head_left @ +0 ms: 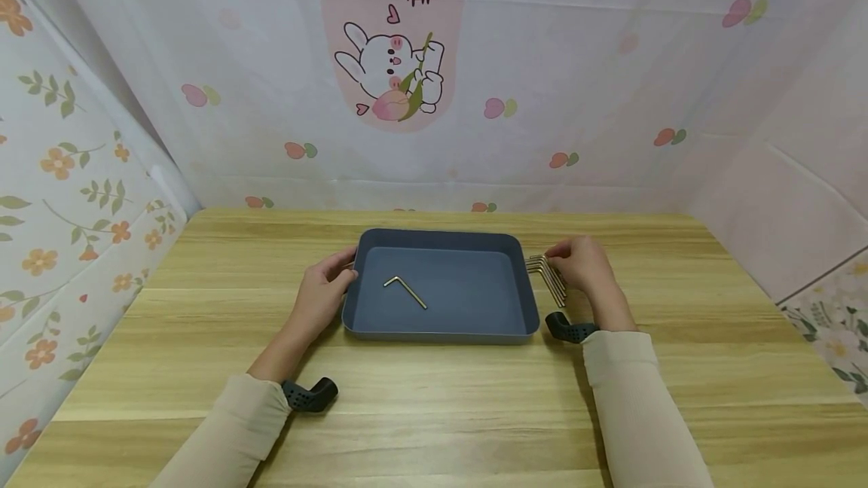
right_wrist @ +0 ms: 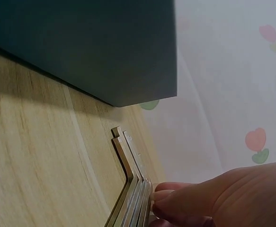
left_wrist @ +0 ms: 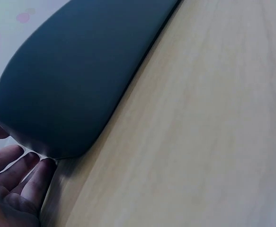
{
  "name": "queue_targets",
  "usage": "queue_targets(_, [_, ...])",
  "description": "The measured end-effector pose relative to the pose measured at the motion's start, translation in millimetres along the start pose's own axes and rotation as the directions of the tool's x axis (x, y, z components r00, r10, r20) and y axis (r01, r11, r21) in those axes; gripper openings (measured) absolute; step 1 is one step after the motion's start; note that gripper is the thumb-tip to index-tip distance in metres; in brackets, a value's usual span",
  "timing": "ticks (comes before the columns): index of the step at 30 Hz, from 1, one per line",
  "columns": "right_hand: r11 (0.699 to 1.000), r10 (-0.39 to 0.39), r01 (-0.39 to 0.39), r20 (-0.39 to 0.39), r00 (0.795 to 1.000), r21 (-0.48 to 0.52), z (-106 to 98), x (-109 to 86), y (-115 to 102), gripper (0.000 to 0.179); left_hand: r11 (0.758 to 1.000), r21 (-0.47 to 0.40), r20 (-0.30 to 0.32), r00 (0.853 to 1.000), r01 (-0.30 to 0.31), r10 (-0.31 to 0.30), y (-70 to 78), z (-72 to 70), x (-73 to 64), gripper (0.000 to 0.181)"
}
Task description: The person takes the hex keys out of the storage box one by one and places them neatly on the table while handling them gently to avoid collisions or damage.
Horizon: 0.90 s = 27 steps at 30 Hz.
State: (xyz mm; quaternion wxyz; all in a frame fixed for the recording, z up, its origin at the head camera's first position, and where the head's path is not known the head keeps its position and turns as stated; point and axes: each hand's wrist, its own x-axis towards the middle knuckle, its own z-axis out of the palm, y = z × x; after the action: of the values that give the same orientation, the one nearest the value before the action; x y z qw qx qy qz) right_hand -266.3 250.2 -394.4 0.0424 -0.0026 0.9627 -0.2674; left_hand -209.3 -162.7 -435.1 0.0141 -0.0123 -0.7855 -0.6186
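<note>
A shallow blue-grey tray (head_left: 434, 337) lies on the wooden table, with one brass-coloured hex key (head_left: 410, 294) on its floor, left of the middle. My left hand (head_left: 324, 286) grips the tray's left side, thumb at the rim and fingers against the outer wall. In the left wrist view, those fingers (left_wrist: 31, 177) show beside the tray's lower corner. Several hex keys (head_left: 551, 281) lie side by side just beyond the tray's right wall. There my right hand (head_left: 585, 266) pinches at the bend of the outermost key, thumb and fingertips together in the right wrist view.
Behind the table (head_left: 705, 375) hangs a white printed curtain (head_left: 576, 59) with a rabbit picture. A floral cloth (head_left: 88, 194) closes the left side. Each wrist wears a dark camera mount (head_left: 308, 395).
</note>
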Motion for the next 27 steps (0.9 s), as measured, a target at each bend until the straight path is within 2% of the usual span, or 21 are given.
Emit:
queue_targets(16, [1.0, -0.009, 0.009, 0.007, 1.0, 0.011, -2.7, -4.3, -7.5, 0.035, 1.0, 0.021, -0.008, 1.0, -0.002, 0.002, -3.4, 1.1, 1.1, 0.048])
queue_targets(19, [0.999, -0.035, 0.035, 0.012, 0.999, 0.008, -5.6, -6.7, -13.2, 0.036, 1.0, 0.023, -0.007, 1.0, 0.004, -0.004, -3.2, 1.9, 1.0, 0.048])
queue_targets(23, [0.994, -0.112, 0.112, 0.019, 0.993, 0.0, -11.6, -10.0, -25.6, 0.035, 1.0, 0.031, -0.006, 1.0, 0.0, 0.001, -3.1, 2.9, 2.1, 0.048])
queue_targets(27, [0.982, -0.185, 0.183, 0.057, 0.981, 0.046, -15.6, -13.1, -43.6, 0.034, 1.0, 0.028, -0.016, 1.0, 0.004, -0.003, -3.8, 2.5, 2.3, 0.047])
